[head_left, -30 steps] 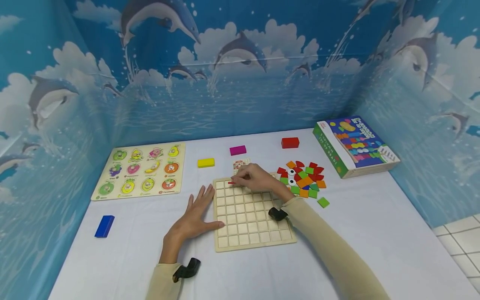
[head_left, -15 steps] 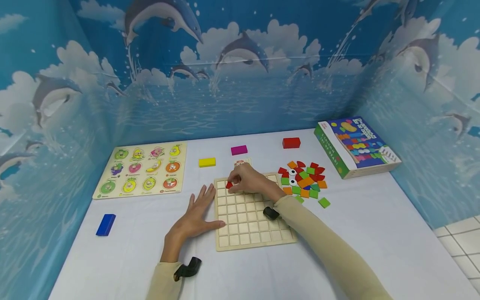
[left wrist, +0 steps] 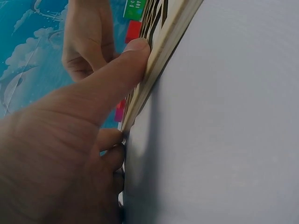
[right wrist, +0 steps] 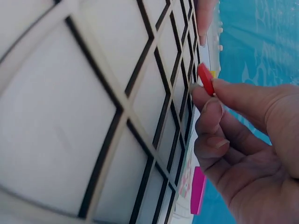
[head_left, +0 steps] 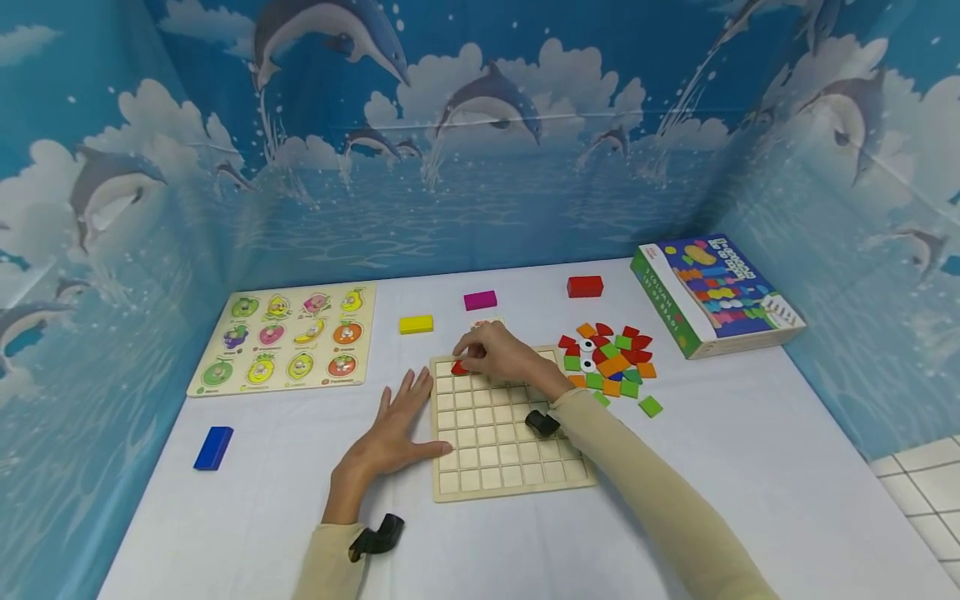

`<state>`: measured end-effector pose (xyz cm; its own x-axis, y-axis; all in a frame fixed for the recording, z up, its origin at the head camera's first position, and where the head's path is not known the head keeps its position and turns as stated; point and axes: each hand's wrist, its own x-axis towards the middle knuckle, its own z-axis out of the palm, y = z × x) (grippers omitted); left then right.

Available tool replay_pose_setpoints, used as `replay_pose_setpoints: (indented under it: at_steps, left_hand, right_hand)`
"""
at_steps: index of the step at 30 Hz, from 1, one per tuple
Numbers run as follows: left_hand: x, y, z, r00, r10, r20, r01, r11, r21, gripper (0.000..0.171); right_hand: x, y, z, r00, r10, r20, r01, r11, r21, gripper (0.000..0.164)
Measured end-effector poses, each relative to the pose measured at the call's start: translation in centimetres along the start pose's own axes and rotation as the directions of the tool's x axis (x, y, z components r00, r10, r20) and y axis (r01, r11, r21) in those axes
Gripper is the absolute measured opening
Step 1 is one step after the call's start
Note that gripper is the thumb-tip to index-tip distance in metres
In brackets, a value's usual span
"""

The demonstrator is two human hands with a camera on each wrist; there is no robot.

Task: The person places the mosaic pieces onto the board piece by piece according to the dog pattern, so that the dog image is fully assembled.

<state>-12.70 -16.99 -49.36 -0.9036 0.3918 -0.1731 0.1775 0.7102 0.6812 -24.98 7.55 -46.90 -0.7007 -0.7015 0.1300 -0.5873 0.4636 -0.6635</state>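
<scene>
The right hand (head_left: 504, 353) pinches a red piece (head_left: 458, 368) near the far left corner of the gridded board (head_left: 489, 457). The left hand (head_left: 393, 435), spread, touches its left edge.

Left hand (head_left: 384, 443) palm-down, fingers (head_left: 417, 392) spread; right hand (head_left: 501, 353) pinching, forearm (head_left: 645, 487) slanting inward

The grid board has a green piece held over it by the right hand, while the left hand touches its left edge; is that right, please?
Not quite: the piece that the right hand holds over the grid board is red, not green, as the right wrist view shows. The left hand does touch the board's left edge.
</scene>
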Motion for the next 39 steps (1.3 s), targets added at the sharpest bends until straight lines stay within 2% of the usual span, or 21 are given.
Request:
replay_pose_setpoints:
  at_steps: [2, 7, 13, 16, 20, 22, 25, 29, 32, 36, 39]
  left_hand:
    - [0.0, 0.0, 0.0, 1.0, 0.001, -0.002, -0.002, 1.0, -0.002, 0.117]
    - [-0.1, 0.0, -0.1, 1.0, 0.002, -0.006, -0.002, 1.0, -0.003, 0.117]
    - [-0.1, -0.1, -0.1, 1.0, -0.005, -0.012, 0.005, 1.0, 0.006, 0.118]
    - [-0.1, -0.1, -0.1, 1.0, -0.002, -0.014, 0.002, 1.0, 0.001, 0.117]
    - [-0.1, 0.0, -0.1, 1.0, 0.005, -0.012, -0.005, 1.0, -0.005, 0.117]
    - [-0.2, 0.0, -0.1, 1.0, 0.007, -0.012, -0.007, 1.0, -0.004, 0.117]
    - [-0.2, 0.1, -0.1, 1.0, 0.009, -0.013, -0.009, 1.0, -0.003, 0.117]
    - [-0.2, 0.0, -0.1, 1.0, 0.009, -0.01, -0.009, 1.0, 0.0, 0.118]
    - [-0.1, -0.1, -0.1, 1.0, 0.006, -0.01, -0.006, 1.0, 0.004, 0.118]
    - [-0.1, -0.1, 0.0, 1.0, 0.003, -0.004, -0.003, 1.0, 0.008, 0.117]
    - [-0.1, -0.1, 0.0, 1.0, 0.004, -0.002, -0.004, 1.0, 0.004, 0.117]
  right_hand:
    - [0.2, 0.0, 0.1, 1.0, -0.013, -0.01, 0.013, 1.0, -0.01, 0.013]
    - [0.3, -0.3, 0.2, 0.999, 0.039, -0.038, -0.039, 0.999, -0.007, 0.007]
    - [0.4, -0.6, 0.4, 0.994, 0.058, -0.092, -0.057, 0.998, 0.008, 0.016]
    - [0.5, -0.7, 0.4, 0.991, 0.093, -0.102, -0.09, 0.996, 0.027, 0.016]
    - [0.6, -1.0, 0.4, 0.984, 0.166, -0.07, -0.161, 0.984, 0.081, 0.003]
    - [0.7, -1.0, 0.3, 0.983, 0.177, -0.044, -0.172, 0.981, 0.093, 0.011]
    - [0.8, -1.0, 0.2, 0.987, 0.161, -0.015, -0.159, 0.984, 0.075, 0.023]
    - [0.7, -0.8, 0.1, 0.993, 0.121, -0.006, -0.12, 0.991, 0.064, 0.019]
    - [0.6, -0.6, 0.0, 0.993, 0.119, 0.013, -0.119, 0.986, 0.119, 0.019]
    - [0.6, -0.6, 0.0, 0.986, 0.158, 0.052, -0.165, 0.962, 0.219, 0.021]
    - [0.5, -0.5, 0.1, 0.982, 0.182, 0.042, -0.186, 0.948, 0.258, 0.018]
